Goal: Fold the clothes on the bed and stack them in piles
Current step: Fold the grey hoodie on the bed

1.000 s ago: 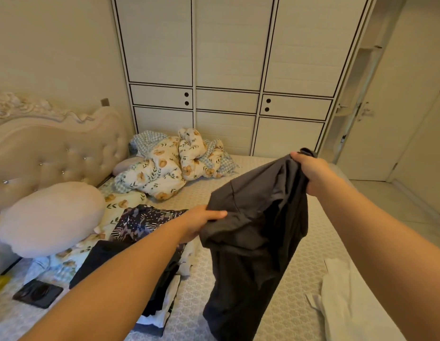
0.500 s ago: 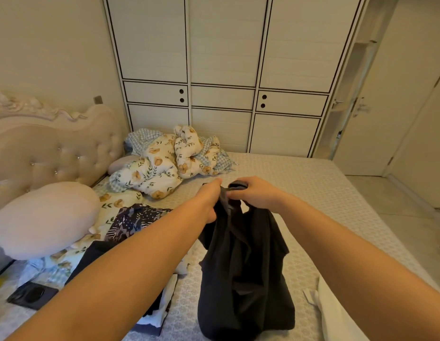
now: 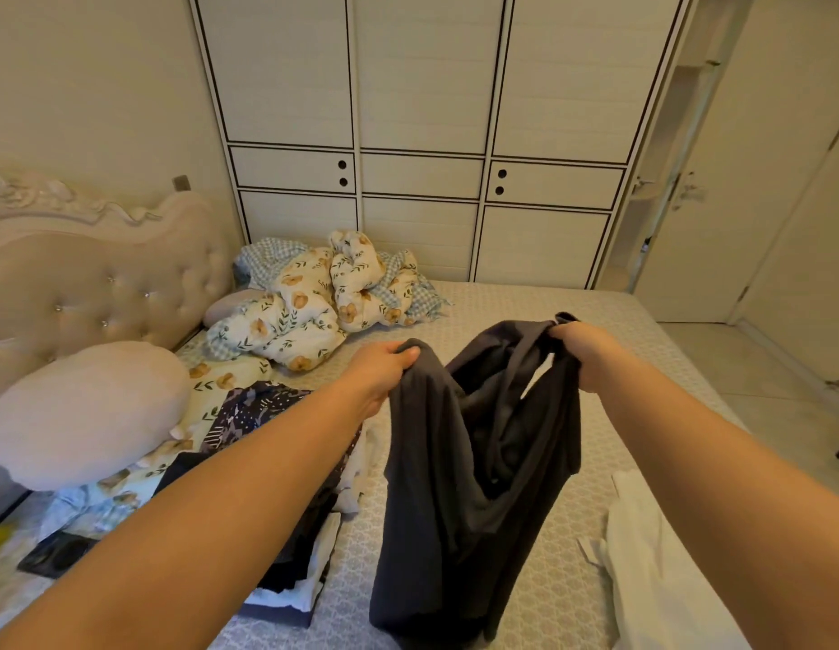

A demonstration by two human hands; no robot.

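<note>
The hands have drawn apart again since half a second ago, when they met at the top edge; the left hand has its fingers curled, pinching one corner of the dark top, the right hand clenches the other; the top hangs bunched above the bed, unfolded; a heap at left and a white garment at right wait unfolded; I judge most work remains
</note>
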